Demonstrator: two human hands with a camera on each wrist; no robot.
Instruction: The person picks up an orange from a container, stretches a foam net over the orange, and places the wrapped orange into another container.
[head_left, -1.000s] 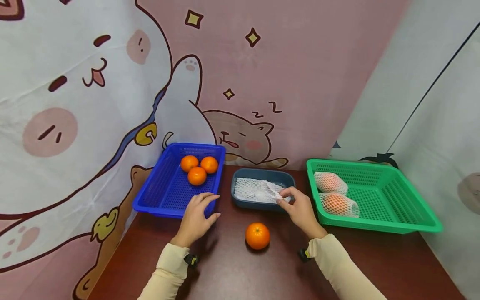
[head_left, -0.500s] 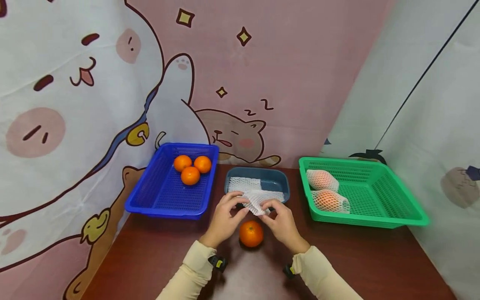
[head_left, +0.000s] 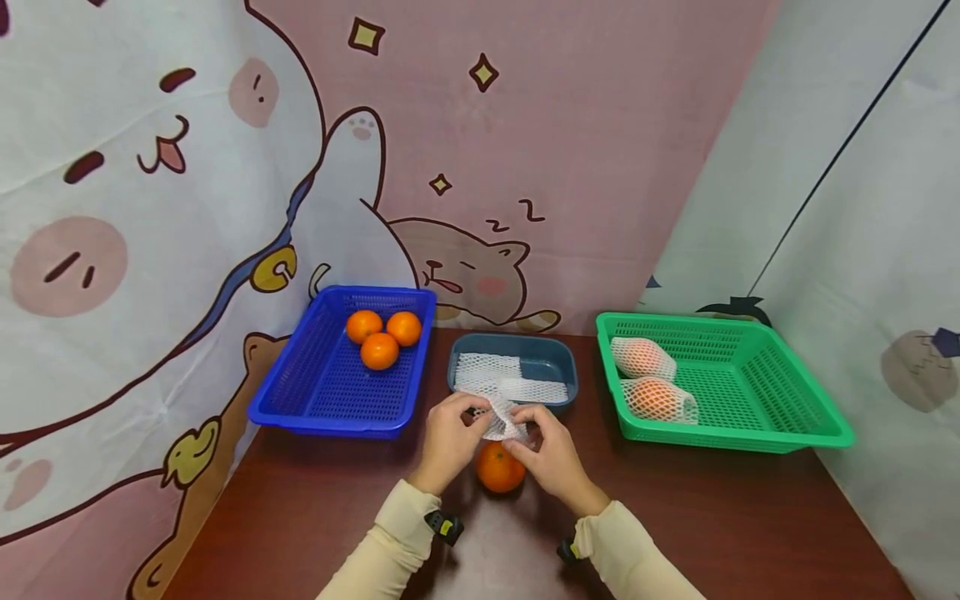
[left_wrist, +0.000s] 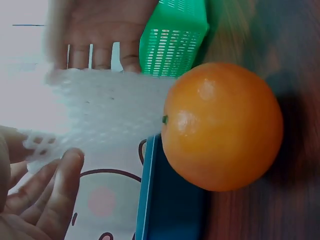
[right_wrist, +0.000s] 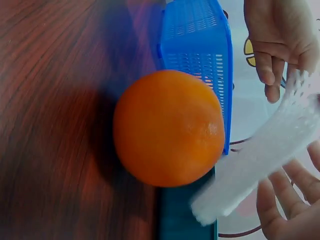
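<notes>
A white foam fruit net (head_left: 501, 421) is held between my two hands just above a loose orange (head_left: 500, 471) on the table. My left hand (head_left: 444, 442) pinches the net's left end between thumb and fingers. My right hand (head_left: 557, 460) grips its other end. In the left wrist view the net (left_wrist: 105, 105) spans from hand to hand, and the orange (left_wrist: 222, 127) sits close beside it. The right wrist view shows the net (right_wrist: 255, 155) slanting past the orange (right_wrist: 169, 128). More foam nets (head_left: 487, 367) lie in a dark blue-grey tray (head_left: 551, 354) behind the hands.
On the left stands a blue basket (head_left: 322, 400) with 3 oranges (head_left: 379, 351) in it. A green basket (head_left: 757, 400) on the right holds 2 net-wrapped fruits (head_left: 656, 400). Behind the dark red-brown table (head_left: 300, 508) hangs a cartoon-printed cloth (head_left: 600, 167).
My right hand has lifted a foam net out of the tray and brought it toward me. My left hand has come over from the blue basket and taken the net's other end.
</notes>
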